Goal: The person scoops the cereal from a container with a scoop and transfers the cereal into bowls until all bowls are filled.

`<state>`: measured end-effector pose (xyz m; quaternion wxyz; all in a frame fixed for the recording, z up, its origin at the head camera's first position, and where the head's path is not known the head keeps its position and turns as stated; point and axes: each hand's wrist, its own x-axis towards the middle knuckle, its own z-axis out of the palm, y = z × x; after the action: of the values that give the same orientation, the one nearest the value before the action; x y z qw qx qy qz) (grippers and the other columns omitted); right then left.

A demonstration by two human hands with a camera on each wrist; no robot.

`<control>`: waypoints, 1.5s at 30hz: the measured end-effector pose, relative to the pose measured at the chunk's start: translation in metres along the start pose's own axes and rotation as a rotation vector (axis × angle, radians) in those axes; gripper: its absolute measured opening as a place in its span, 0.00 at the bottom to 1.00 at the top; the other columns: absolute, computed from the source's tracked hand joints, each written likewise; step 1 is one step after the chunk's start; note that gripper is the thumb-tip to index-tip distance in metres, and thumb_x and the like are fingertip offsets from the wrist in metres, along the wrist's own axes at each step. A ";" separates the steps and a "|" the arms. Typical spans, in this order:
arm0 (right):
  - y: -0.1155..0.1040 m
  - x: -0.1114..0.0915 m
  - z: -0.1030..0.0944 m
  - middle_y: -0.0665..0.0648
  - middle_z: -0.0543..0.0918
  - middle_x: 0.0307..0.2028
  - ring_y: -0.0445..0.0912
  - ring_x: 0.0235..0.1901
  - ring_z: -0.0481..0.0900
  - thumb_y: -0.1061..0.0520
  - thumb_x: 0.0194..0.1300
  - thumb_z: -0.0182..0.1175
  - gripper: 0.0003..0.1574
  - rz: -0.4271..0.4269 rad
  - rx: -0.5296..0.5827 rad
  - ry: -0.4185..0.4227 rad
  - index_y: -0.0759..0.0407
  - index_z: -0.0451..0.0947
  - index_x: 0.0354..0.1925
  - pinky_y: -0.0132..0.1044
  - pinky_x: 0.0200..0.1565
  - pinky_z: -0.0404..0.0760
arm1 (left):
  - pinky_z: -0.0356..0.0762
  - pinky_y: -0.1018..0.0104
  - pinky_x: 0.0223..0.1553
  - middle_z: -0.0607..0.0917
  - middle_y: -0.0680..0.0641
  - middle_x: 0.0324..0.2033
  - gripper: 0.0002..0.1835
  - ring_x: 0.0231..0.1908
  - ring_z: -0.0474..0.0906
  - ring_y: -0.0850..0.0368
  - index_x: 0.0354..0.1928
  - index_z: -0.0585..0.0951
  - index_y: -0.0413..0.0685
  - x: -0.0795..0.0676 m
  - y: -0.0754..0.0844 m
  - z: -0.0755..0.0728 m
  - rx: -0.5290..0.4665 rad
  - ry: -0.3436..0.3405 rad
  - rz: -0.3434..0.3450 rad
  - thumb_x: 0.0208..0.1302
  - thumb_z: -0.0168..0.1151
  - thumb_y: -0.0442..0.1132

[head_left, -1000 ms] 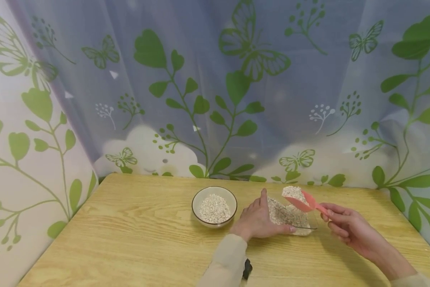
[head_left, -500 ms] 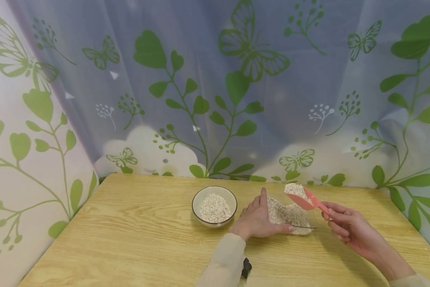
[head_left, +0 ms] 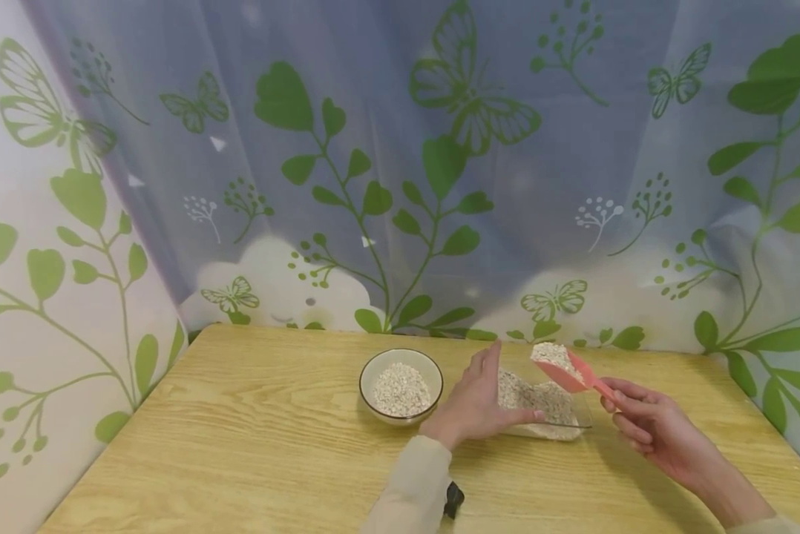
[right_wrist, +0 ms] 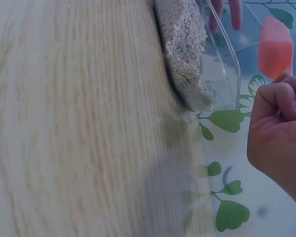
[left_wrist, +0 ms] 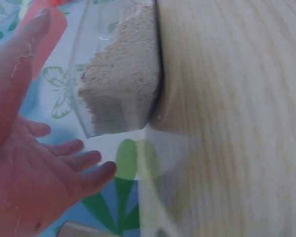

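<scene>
Now the left hand (head_left: 473, 409) has loosened from the clear, rectangular plastic container (head_left: 568, 426): its thumb sits a little higher than a moment ago, and the left wrist view shows its fingers spread, holding nothing, apart from the end wall. Meanwhile the right hand (head_left: 660, 430) keeps its pinch on the handle of the coral-pink plastic scoop (head_left: 569, 376), which has risen slightly over the last second and hangs tilted above the container, heaped with pale oat flakes (head_left: 550, 354). Left of both hands, the round cream bowl with a dark rim (head_left: 433, 377) stands on the wooden table (head_left: 273, 445), partly filled with flakes. The scooping itself seems finished, so the container probably needs no steadying, while the scoop's load remains undelivered.
</scene>
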<state>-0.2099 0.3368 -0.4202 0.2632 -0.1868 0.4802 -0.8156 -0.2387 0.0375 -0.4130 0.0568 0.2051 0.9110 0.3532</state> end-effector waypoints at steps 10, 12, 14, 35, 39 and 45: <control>-0.002 -0.001 0.001 0.49 0.84 0.42 0.47 0.22 0.40 0.62 0.85 0.30 0.30 -0.009 -0.003 0.005 0.51 0.79 0.63 0.38 0.25 0.42 | 0.68 0.42 0.72 0.56 0.49 0.81 0.59 0.76 0.62 0.45 0.82 0.44 0.71 -0.010 0.004 -0.030 0.027 0.078 0.143 0.56 0.64 0.75; -0.003 -0.001 0.001 0.49 0.84 0.42 0.47 0.21 0.40 0.61 0.85 0.30 0.30 -0.003 0.004 0.000 0.51 0.79 0.63 0.38 0.25 0.42 | 0.68 0.42 0.72 0.56 0.49 0.81 0.58 0.76 0.62 0.45 0.82 0.45 0.71 -0.013 0.002 -0.037 0.064 0.094 0.143 0.56 0.64 0.76; -0.003 -0.001 0.001 0.49 0.84 0.42 0.47 0.21 0.40 0.61 0.85 0.30 0.30 0.001 0.007 0.001 0.51 0.79 0.63 0.38 0.25 0.41 | 0.67 0.41 0.73 0.56 0.50 0.81 0.57 0.76 0.62 0.44 0.82 0.47 0.70 -0.015 0.000 -0.043 0.088 0.105 0.140 0.56 0.64 0.75; -0.003 0.013 0.018 0.47 0.84 0.38 0.45 0.20 0.49 0.61 0.84 0.38 0.25 0.003 -0.162 0.128 0.48 0.81 0.59 0.42 0.25 0.41 | 0.50 0.22 0.71 0.58 0.46 0.80 0.52 0.81 0.46 0.37 0.79 0.62 0.66 -0.052 -0.073 -0.087 0.359 0.216 0.079 0.55 0.63 0.77; -0.002 0.016 0.024 0.47 0.83 0.38 0.43 0.20 0.51 0.60 0.84 0.40 0.23 0.015 -0.176 0.147 0.47 0.81 0.57 0.41 0.25 0.42 | 0.48 0.21 0.71 0.57 0.46 0.80 0.54 0.81 0.47 0.37 0.80 0.60 0.66 -0.059 -0.084 -0.092 0.371 0.221 0.045 0.54 0.62 0.78; -0.003 0.019 0.029 0.46 0.83 0.37 0.42 0.20 0.52 0.60 0.84 0.40 0.23 0.026 -0.188 0.154 0.46 0.81 0.57 0.41 0.25 0.44 | 0.48 0.23 0.73 0.56 0.45 0.81 0.54 0.80 0.46 0.35 0.80 0.58 0.66 -0.069 -0.097 -0.101 0.348 0.226 -0.011 0.55 0.63 0.76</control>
<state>-0.2092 0.3060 -0.4031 0.2176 -0.1411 0.5758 -0.7754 -0.2335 -0.1182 -0.4050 -0.0803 0.1660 0.9599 0.2109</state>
